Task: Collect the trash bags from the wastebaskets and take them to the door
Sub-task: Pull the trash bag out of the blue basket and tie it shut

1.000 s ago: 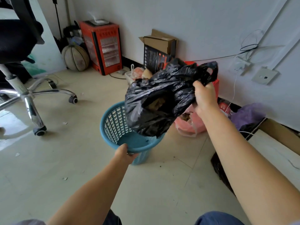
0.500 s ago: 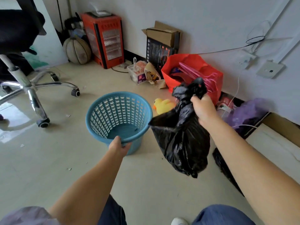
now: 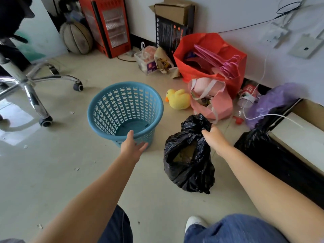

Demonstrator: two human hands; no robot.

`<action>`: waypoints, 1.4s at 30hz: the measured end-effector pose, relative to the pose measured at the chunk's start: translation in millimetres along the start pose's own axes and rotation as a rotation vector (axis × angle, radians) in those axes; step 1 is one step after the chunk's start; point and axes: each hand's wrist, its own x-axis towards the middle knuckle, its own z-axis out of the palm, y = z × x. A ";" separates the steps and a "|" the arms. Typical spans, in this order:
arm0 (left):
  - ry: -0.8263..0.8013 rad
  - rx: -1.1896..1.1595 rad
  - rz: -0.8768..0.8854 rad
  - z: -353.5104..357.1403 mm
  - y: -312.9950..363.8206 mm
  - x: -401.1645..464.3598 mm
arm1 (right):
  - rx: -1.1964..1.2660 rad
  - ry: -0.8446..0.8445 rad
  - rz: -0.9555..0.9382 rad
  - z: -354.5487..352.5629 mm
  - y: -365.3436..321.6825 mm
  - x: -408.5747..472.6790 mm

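Note:
A blue plastic wastebasket (image 3: 112, 95) with a perforated wall stands upright on the floor, nothing inside it. My left hand (image 3: 132, 145) is at its near side, fingers straight and spread, just off the rim. My right hand (image 3: 213, 135) grips the gathered top of a black trash bag (image 3: 189, 165). The bag hangs to the right of the basket, low over the floor, and brownish waste shows through its gaping mouth.
An office chair base (image 3: 33, 85) stands at the left. Along the wall are a red heater (image 3: 109, 23), a ball (image 3: 76, 37), a cardboard box (image 3: 173, 20), a red bag (image 3: 210, 55), a pink bag (image 3: 212, 100) and a yellow toy duck (image 3: 178, 99). A black bag (image 3: 273, 155) lies at the right.
My right hand has carried the black bag out of the basket, to the right and down toward the floor. My left hand has let go of the basket rim and opened.

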 end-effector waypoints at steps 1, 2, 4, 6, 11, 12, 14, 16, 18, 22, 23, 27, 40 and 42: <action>-0.033 0.028 -0.027 6.2 -6.4 -7.6 | 0.008 -0.015 -0.014 -3.5 -1.4 -2.8; -0.066 0.069 -0.048 13.3 -12.7 -14.9 | 0.008 -0.036 -0.025 -7.3 -0.9 -4.0; -0.134 0.202 -0.060 31.8 -23.4 -27.7 | 0.010 -0.093 -0.049 -15.8 -0.3 -6.7; -0.231 0.397 -0.056 53.4 -31.3 -38.4 | 0.031 -0.150 -0.106 -23.7 0.0 -10.8; -0.371 0.729 -0.055 101.2 -34.0 -62.2 | 0.057 -0.245 -0.207 -31.0 -0.8 -25.1; -0.364 0.737 -0.052 105.2 -32.9 -62.8 | 0.031 -0.263 -0.219 -31.0 0.1 -25.9; -0.315 0.724 0.009 107.0 -29.9 -59.6 | -0.019 -0.300 -0.233 -33.1 0.1 -28.4; -0.248 0.639 0.107 105.5 -25.4 -53.0 | -0.040 -0.278 -0.203 -40.0 -0.5 -28.7; -0.203 0.493 0.192 101.4 -19.8 -49.4 | 0.018 -0.171 -0.161 -50.7 -1.2 -27.0; -0.141 0.362 0.277 93.7 -10.6 -44.9 | 0.079 0.061 -0.216 -74.8 -1.6 -28.3; -0.127 0.355 0.279 93.0 -8.7 -45.7 | 0.031 0.091 -0.227 -79.1 -0.8 -28.2; -0.060 0.480 0.432 91.1 -5.6 -51.7 | -0.176 0.097 -0.246 -82.6 6.3 -17.2; -0.222 1.568 0.900 69.8 -18.2 -61.3 | 0.039 0.223 -0.467 -93.7 -4.6 -23.0; -0.216 1.404 0.842 63.8 -6.3 -64.1 | 0.303 0.196 -0.450 -94.2 -9.8 -23.0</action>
